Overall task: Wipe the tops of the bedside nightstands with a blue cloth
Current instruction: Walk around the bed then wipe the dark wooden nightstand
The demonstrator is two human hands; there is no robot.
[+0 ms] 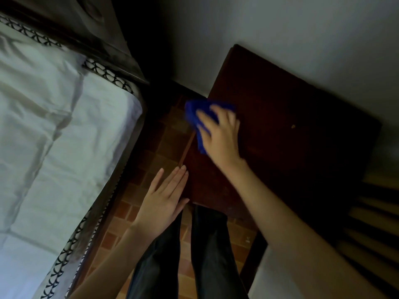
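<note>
1. At the left edge of the bench (291,108), towards its far-left corner, the right hand (218,134) is laid on the blue cloth (194,113). Its fingers are spread apart and pressed down over the fabric, and its outline is blurred.
2. The blue cloth is bunched under that palm. Part of it is on the dark wooden top and part is pushed out past the left edge, above the floor (168,134).
3. The left hand (166,197) is held flat, with the fingers straight and close together and nothing in it. It is placed just beside the left edge of the bench near the near-left corner, the fingertips reaching that edge. Whether the wood is actually touched cannot be told.
4. A small pale speck (293,126) is seen on the bench top, well apart from the cloth and towards the right edge.
5. The far edge of the bench is set against a pale wall (280,29).
6. Below the near edge, two dark trouser legs (207,244) are seen over the floor, which is laid in reddish-brown tiles.
7. Across a strip of floor from the left edge of the bench, a bed is seen. It is covered by a creased white sheet (54,126) trimmed with a black patterned border (108,73).
8. A dark wooden headboard (97,29) is seen at the far end of the bed.
9. Beyond the right edge of the bench, dark slats (371,223) are seen; what they belong to cannot be told.
</note>
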